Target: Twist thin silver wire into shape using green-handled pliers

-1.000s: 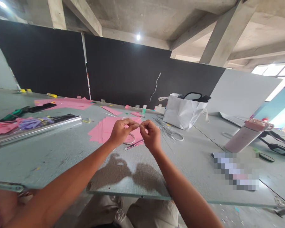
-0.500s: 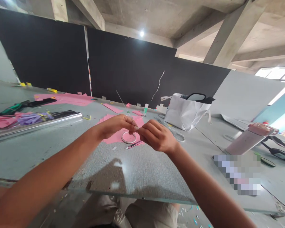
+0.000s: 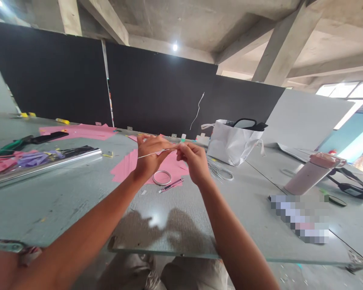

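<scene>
Left hand (image 3: 153, 161) and right hand (image 3: 195, 163) are pinching a thin white wire (image 3: 145, 156) over pink paper sheets (image 3: 124, 169).
The grey tabletop (image 3: 63, 201) is leaving room between the forearms (image 3: 105, 213) (up to its near edge (image 3: 169, 253)); a black partition (image 3: 157, 84) is standing behind.

No readable text, no legible labels or brands, no discernible numbers; no signs clear enough to read

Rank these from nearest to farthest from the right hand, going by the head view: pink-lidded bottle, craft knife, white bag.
1. Craft knife: just below and left of the right hand.
2. White bag: to the right, farther back.
3. Pink-lidded bottle: well off to the right.
</scene>
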A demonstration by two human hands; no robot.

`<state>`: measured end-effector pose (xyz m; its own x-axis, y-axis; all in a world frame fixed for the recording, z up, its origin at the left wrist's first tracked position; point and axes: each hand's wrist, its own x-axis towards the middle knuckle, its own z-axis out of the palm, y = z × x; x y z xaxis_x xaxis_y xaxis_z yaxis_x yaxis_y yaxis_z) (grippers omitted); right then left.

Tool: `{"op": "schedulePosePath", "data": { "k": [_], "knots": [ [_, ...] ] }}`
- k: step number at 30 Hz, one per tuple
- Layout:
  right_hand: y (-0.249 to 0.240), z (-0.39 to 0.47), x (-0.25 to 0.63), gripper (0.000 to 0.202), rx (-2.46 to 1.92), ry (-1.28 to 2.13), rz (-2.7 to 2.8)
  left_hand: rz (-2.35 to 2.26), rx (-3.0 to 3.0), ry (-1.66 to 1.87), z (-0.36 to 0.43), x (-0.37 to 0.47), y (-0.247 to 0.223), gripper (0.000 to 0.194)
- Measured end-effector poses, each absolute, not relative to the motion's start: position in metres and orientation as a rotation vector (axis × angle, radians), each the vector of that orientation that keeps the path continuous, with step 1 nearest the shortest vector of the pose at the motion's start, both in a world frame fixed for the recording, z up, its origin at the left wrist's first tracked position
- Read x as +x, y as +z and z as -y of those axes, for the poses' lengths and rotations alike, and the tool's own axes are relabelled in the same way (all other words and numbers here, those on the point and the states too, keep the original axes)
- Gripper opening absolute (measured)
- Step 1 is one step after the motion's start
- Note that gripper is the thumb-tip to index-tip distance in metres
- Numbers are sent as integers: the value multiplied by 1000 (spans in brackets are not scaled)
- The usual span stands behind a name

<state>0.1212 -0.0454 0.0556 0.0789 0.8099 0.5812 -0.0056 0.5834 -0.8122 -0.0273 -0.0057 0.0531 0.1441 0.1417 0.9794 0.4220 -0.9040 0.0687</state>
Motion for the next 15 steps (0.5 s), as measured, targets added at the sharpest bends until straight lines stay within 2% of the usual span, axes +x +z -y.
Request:
{"op": "schedulePosePath", "data": {
  "k": [3, 9, 15],
  "knots": [
    [43, 46, 117, 28, -696, 808, 1339, 531, -2166, -1750, 2, -29, 43, 18],
    [32, 44, 121, 30, -751, 792, 1343, 610, -2252, -1670, -3, -33, 33, 25],
    [26, 37, 121, 31, -779, 803, 1355, 617, -2286, -1649, -5, -37, 26, 25]
  ]
}}
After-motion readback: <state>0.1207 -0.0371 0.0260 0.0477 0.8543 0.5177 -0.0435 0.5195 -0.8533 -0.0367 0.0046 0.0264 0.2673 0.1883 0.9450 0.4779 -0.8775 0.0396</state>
